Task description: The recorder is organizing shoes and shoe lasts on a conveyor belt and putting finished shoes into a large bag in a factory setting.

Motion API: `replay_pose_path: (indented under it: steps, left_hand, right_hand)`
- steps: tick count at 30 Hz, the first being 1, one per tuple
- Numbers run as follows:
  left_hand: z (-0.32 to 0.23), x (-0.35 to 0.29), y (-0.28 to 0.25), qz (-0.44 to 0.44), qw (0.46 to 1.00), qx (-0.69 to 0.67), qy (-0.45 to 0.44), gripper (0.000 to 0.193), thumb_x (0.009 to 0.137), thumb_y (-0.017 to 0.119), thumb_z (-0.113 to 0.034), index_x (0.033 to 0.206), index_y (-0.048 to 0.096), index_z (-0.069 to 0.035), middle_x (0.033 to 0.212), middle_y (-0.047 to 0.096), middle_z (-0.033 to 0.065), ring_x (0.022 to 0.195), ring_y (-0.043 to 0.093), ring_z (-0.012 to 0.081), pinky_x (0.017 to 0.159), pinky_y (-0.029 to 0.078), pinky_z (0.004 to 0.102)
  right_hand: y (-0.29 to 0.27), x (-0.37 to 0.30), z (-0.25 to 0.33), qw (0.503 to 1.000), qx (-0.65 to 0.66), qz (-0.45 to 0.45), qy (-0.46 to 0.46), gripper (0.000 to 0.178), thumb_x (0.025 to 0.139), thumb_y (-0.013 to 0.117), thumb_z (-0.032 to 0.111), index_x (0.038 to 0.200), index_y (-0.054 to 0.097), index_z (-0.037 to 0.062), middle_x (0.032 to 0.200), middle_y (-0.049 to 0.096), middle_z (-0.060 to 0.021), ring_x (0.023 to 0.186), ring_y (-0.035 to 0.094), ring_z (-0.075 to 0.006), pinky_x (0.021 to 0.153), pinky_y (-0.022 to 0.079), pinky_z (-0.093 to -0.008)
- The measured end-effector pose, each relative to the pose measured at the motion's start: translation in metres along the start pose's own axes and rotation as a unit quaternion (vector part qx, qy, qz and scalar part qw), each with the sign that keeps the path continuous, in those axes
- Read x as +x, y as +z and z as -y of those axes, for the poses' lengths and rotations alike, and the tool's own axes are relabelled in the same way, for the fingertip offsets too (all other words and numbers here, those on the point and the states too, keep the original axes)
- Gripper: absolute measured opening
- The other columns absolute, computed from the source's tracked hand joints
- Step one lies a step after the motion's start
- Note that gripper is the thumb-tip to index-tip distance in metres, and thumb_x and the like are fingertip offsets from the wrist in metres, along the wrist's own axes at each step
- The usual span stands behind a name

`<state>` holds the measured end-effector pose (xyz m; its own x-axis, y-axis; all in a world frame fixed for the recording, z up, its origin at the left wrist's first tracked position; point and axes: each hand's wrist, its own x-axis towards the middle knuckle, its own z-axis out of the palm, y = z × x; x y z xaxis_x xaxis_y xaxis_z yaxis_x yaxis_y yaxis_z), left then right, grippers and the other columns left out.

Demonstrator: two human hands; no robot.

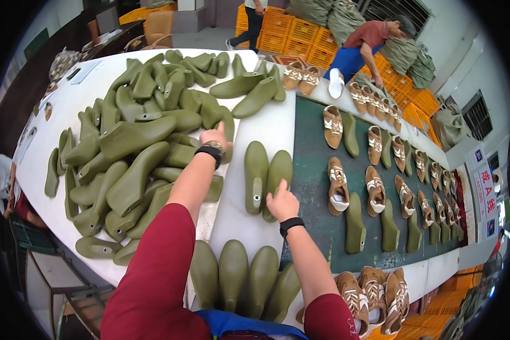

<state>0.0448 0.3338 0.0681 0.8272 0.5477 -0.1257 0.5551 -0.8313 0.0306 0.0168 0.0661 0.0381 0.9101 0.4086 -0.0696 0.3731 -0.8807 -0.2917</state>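
Observation:
Green shoe lasts lie in a big heap (pixel 136 136) on the white table to my left. At the heap's right edge, my left hand (pixel 215 139) is closed round a green shoe last (pixel 228 122), its far fingers partly hidden. Two lasts lie side by side on the white strip in the middle. Around the near end of the right one (pixel 280 167) my right hand (pixel 282 205) is closed, index finger along its top. The left one (pixel 256 175) lies sole up, untouched, with a metal-rimmed hole at its near end.
Several lasts (pixel 232 272) stand in a row before my body, beside brown-and-white sneakers (pixel 374 294). A green conveyor belt (pixel 311 226) on the right carries sneakers paired with lasts. Beyond it a person in a blue apron (pixel 348 59) leans over more shoes. Orange crates (pixel 303 37) stack behind.

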Motion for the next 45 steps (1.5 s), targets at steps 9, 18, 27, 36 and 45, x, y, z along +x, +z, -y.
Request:
replay_pose_path:
  steps: [9,18,27,36,45]
  left_hand:
    - [-0.024,-0.08,0.015,0.117,0.972,-0.132,0.157,0.072,0.068,0.065,-0.027,0.124,0.029,0.0,0.08,0.062,0.0266,0.078,0.062,0.0396,0.071,0.051,0.0439]
    - [-0.01,-0.147,0.051,0.054,0.952,-0.267,0.14,0.086,0.076,0.063,-0.037,0.141,0.015,-0.007,0.077,0.062,0.0246,0.072,0.061,0.0398,0.067,0.049,0.0451]
    - [0.115,-0.202,0.011,-0.08,0.994,0.017,0.068,0.091,0.062,0.078,-0.031,0.138,0.031,-0.016,0.123,0.042,0.0172,0.114,0.042,0.0337,0.091,0.04,0.045]
    - [0.101,-0.202,0.027,0.072,0.966,-0.152,0.198,0.042,0.06,0.076,-0.024,0.092,0.065,0.0,0.089,0.063,0.0179,0.085,0.061,0.0324,0.078,0.048,0.0374]
    - [0.056,-0.284,-0.021,-0.12,0.804,-0.147,0.563,0.021,0.069,0.055,-0.008,0.09,0.057,-0.004,0.085,0.053,0.0088,0.083,0.055,0.0262,0.073,0.047,0.0355]
  right_hand:
    - [0.001,0.001,-0.001,0.999,0.034,-0.029,-0.002,0.057,0.079,0.056,0.028,0.123,0.035,-0.0017,0.079,0.064,-0.021,0.074,0.063,-0.0367,0.067,0.05,-0.0446]
    - [0.001,0.01,-0.002,0.999,0.045,-0.01,0.003,0.058,0.078,0.055,0.03,0.123,0.032,0.0011,0.089,0.062,-0.027,0.085,0.061,-0.0406,0.076,0.048,-0.0471]
    - [0.001,0.004,0.006,1.0,0.03,-0.003,0.003,0.059,0.078,0.054,0.027,0.125,0.031,0.0008,0.088,0.062,-0.0268,0.083,0.061,-0.041,0.075,0.048,-0.0475]
    - [0.002,0.007,0.0,0.999,0.042,0.0,0.028,0.058,0.079,0.055,0.029,0.126,0.033,0.0027,0.095,0.062,-0.0269,0.09,0.059,-0.0416,0.079,0.046,-0.0467]
    - [0.003,0.012,0.002,0.999,0.028,-0.012,0.012,0.058,0.079,0.055,0.028,0.125,0.031,0.002,0.089,0.063,-0.0255,0.085,0.061,-0.0404,0.075,0.048,-0.0463]
